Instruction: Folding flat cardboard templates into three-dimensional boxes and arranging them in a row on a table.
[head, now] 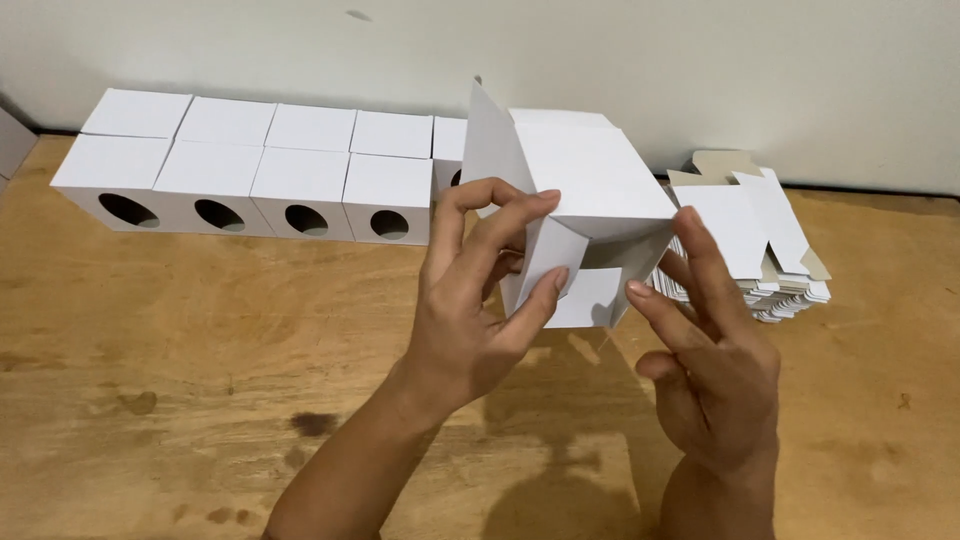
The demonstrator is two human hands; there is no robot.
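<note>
1. From the head camera, the left hand (pixel 470 300) is gripping a half-folded white cardboard box (pixel 590 190) above the worn plywood table (pixel 150 340), thumb and fingers pinching an end flap (pixel 552 258) near the open end.
2. The right hand (pixel 715 360) is bracing the box's far edge with spread, open fingers (pixel 700 262); it is touching the card, not clasping it.
3. Behind, finished white cube boxes with round holes (pixel 250 175) are sitting in two rows against the wall, and a stack of flat white box blanks (pixel 760 245) is lying just beside the right hand.
4. To my eye, the flap could crease crookedly if the pinch is pressing off the score line, and the lightly braced box could twist loose.
</note>
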